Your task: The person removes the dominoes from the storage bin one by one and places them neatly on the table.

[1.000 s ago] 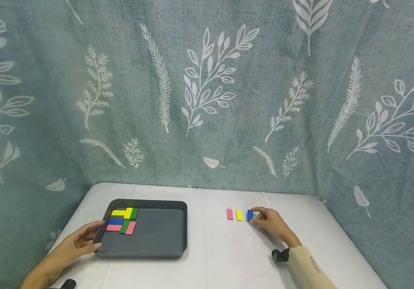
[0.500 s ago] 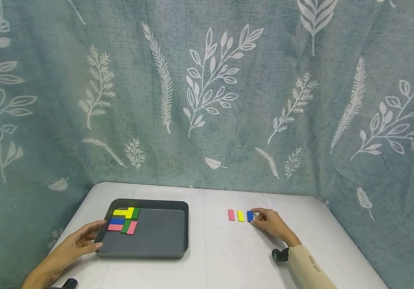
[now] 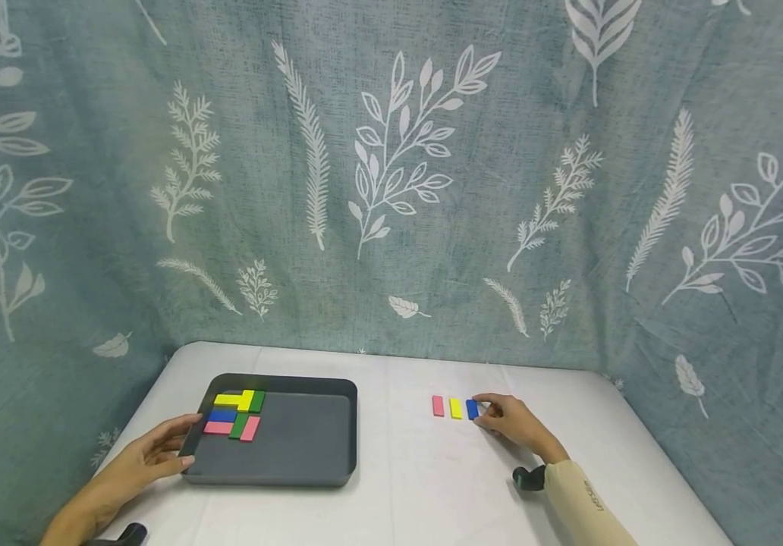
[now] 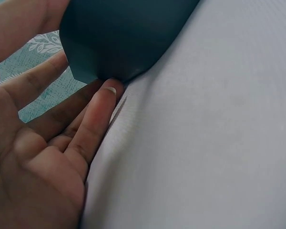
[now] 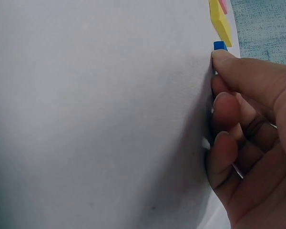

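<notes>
My right hand (image 3: 516, 423) pinches a small blue block (image 3: 472, 409) lying on the white tabletop, thumb at its near end and a finger at its far end. In the right wrist view, most of this blue block (image 5: 219, 46) is hidden behind the thumb. Just left of it lie a yellow block (image 3: 456, 409) and a pink block (image 3: 438, 406), making a row. My left hand (image 3: 133, 464) holds the left side of a dark grey tray (image 3: 303, 474), thumb and fingertips at its rim. The left wrist view shows fingertips right against the tray's outer wall (image 4: 119, 43).
Inside the tray, flat yellow (image 3: 227, 400), green (image 3: 257, 402), blue (image 3: 222, 415) and pink blocks (image 3: 218, 428) lie fitted together at the far left. A patterned green curtain (image 3: 391, 189) closes off the table's back and sides.
The blue block has slid slightly left, closer to the yellow one, with my right hand on it. The head view has shifted a little. My left hand stays at the tray.
</notes>
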Demonstrator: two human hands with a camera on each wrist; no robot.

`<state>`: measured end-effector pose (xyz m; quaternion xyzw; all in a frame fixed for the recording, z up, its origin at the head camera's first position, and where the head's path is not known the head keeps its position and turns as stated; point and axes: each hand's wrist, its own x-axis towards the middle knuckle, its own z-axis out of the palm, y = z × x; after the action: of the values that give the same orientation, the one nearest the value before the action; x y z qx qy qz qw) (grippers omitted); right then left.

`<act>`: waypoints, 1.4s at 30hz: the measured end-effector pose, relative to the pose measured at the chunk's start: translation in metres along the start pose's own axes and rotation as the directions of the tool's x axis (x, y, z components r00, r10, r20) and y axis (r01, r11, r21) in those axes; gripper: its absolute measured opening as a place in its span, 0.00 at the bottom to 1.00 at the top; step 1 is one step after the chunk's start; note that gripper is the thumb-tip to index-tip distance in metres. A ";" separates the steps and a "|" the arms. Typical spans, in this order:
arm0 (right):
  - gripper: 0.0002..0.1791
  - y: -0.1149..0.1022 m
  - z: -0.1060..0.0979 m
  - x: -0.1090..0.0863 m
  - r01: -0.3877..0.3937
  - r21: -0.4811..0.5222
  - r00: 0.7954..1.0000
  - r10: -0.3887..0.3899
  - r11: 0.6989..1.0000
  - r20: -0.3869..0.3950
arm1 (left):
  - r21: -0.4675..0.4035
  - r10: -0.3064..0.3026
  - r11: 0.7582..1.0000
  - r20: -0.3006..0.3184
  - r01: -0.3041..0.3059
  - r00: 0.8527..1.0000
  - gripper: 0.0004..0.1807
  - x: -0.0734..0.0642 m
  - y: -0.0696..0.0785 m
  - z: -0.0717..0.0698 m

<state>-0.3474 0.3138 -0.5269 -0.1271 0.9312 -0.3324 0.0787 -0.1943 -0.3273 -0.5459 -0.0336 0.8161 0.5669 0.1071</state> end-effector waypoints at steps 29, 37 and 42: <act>0.28 -0.043 -0.004 0.012 0.083 0.201 0.996 -0.084 0.976 -0.001 | -0.003 0.024 1.000 0.010 -0.024 1.000 0.47 -0.001 0.000 0.000; 0.25 -0.082 0.014 0.020 0.144 0.217 0.989 -0.146 0.966 -0.004 | 0.008 0.032 0.999 0.013 -0.032 0.999 0.46 0.001 0.002 -0.001; 0.27 -0.106 0.028 0.027 0.170 0.239 0.984 -0.178 0.956 0.015 | 0.005 0.032 0.999 0.012 -0.032 0.999 0.47 0.001 0.002 -0.002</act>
<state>-0.3476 0.2104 -0.4823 -0.2043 0.8686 -0.4441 0.0808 -0.1957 -0.3287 -0.5435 -0.0167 0.8174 0.5666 0.1029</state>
